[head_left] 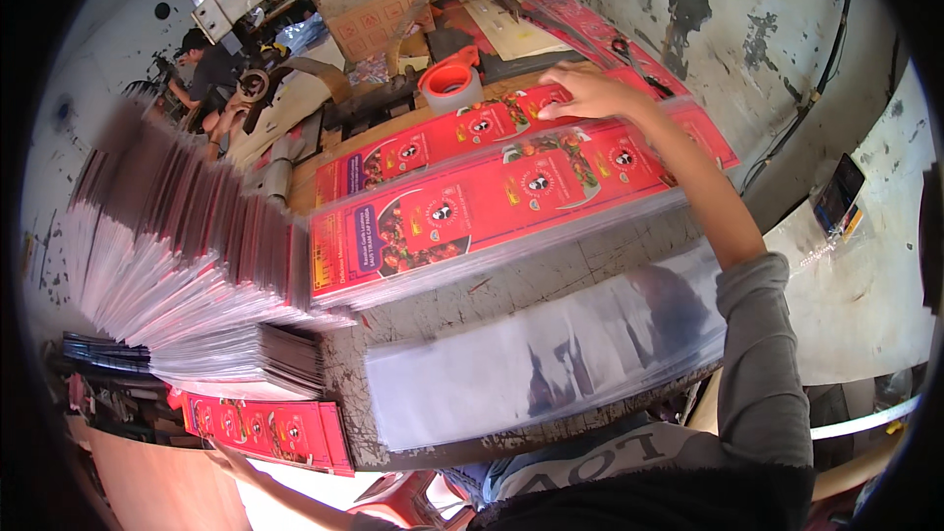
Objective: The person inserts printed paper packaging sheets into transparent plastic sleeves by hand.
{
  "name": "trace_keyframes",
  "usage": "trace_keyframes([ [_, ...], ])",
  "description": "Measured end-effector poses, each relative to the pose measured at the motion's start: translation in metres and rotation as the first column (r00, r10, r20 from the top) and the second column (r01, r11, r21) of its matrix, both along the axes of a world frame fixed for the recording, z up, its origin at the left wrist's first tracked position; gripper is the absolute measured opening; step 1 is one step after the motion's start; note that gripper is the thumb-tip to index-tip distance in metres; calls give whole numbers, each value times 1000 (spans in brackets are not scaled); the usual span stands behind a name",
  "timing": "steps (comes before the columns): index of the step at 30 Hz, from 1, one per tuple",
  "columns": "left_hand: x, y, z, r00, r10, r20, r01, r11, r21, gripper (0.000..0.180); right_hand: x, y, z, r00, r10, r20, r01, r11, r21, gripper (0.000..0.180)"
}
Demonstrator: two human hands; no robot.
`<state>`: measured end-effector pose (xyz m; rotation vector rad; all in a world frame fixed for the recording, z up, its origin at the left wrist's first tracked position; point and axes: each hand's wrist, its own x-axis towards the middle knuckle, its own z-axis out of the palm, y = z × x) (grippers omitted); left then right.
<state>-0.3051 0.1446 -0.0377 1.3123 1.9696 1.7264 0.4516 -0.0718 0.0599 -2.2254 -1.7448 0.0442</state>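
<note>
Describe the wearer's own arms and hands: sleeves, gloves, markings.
Right hand: bare, no glove; wrist bare too. Grey sleeve, plain, bunched up around the elbow. Left hand: looks ungloved, forearm bare where visible; its sleeve can't be made out.

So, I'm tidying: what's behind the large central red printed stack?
A second row of red printed sheets, the right hand over it, then an orange-cored tape roll. The large stack hides that row's near edge.

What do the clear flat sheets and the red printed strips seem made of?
Clear flat rectangular sheets: likely thin, glossy plastic film, from the mirror-like reflections. Red printed rectangular strips: smooth, perhaps plastic film, given translucent-looking edges; coated paper is possible.
</note>
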Motion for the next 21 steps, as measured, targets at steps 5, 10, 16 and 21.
trace_keyframes([
  [5, 179, -126, 48, 545, -442, -712, 648, 761, 24, 55, -6, 34, 7, 993, -82, -85, 46, 932, -361, 89],
  [10, 280, -171, 51, -37, -817, -575, 818, 306, -487, 70, 15, 32, -12, 999, -36, 0, 35, 966, -256, 93],
  [16, 286, -161, 38, -126, -712, -691, 788, 351, -506, 63, -16, 29, 8, 965, -144, 218, 152, 988, -20, 83],
  [21, 288, -163, 37, -55, -643, -764, 828, 398, -395, 53, -11, 20, 15, 963, -90, 255, 18, 962, 272, 74],
])
